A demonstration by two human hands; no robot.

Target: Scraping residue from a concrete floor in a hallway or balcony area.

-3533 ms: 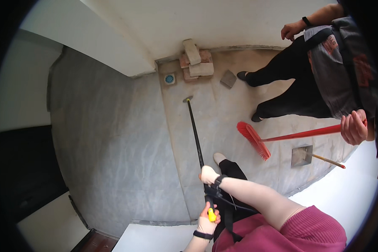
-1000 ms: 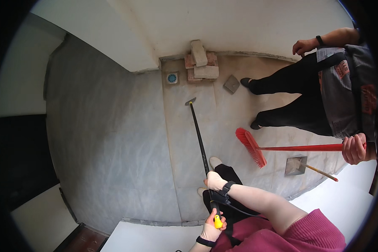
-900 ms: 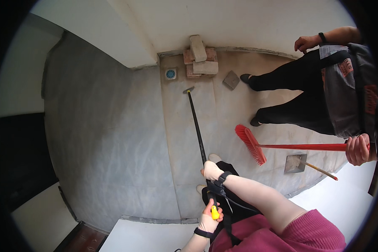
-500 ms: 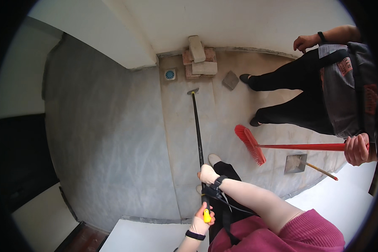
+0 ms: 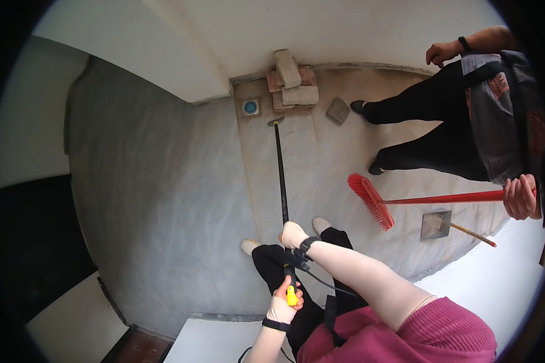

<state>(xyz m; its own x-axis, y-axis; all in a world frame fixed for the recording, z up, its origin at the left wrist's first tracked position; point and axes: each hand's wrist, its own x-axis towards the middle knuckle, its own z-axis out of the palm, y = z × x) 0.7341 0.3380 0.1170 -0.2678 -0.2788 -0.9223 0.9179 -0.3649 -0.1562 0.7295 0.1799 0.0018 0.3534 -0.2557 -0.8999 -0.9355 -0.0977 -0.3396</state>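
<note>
Grey concrete floor with a paler sandy strip, stacked red and grey bricks against the wall, round blue-grey drain cover beside them, loose square grey tile piece, red broom head resting on it

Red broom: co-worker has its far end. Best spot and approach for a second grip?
Grip the red broom on its bare straight handle, roughly midway between the bristle head and the other person's hand at its end. Come from above, fingers wrapping across the shaft: it lies nearly level across the view, head down on the concrete floor. The bristle head is probably too wide and soft to grip.
</note>
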